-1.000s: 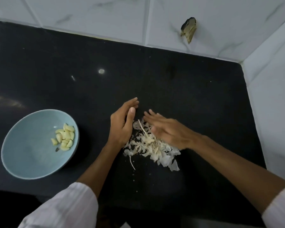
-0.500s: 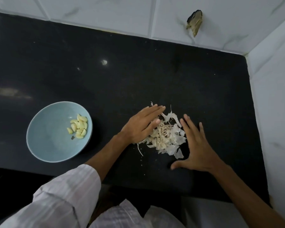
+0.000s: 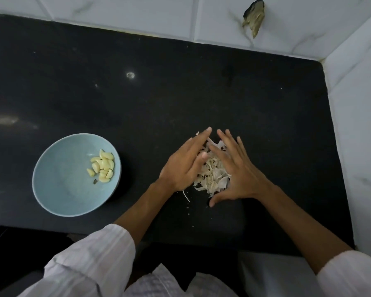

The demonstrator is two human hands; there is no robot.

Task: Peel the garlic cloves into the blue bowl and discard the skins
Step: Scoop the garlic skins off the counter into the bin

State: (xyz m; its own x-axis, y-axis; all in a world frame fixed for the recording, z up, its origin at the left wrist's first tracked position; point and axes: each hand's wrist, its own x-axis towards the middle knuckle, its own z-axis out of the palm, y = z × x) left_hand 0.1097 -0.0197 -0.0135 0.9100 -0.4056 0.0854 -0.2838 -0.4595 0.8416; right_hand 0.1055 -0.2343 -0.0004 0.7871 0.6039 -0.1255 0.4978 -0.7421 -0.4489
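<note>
Cloves (image 3: 102, 166) sit peeled in blue bowl (image 3: 58, 189); left hand (image 3: 183, 167) and right hand (image 3: 239, 173), grips apart and flat-fingered, corral skins (image 3: 212, 174) on surface (image 3: 180, 93); likely next: scoop, discard.

A black, speckled stone counter (image 3: 201, 93) fills most of the view and runs into a corner, met by a back wall (image 3: 137, 16) and a right-hand wall (image 3: 360, 125), both of large white tiles with faint grey marble veining and thin pale joints. High on the back wall, near the corner, a ragged dark and yellowish broken patch (image 3: 253, 17) interrupts the tile. The light is dim, with one small round glint (image 3: 130, 75) and a soft pale smear (image 3: 4, 120) reflected on the polished surface.
</note>
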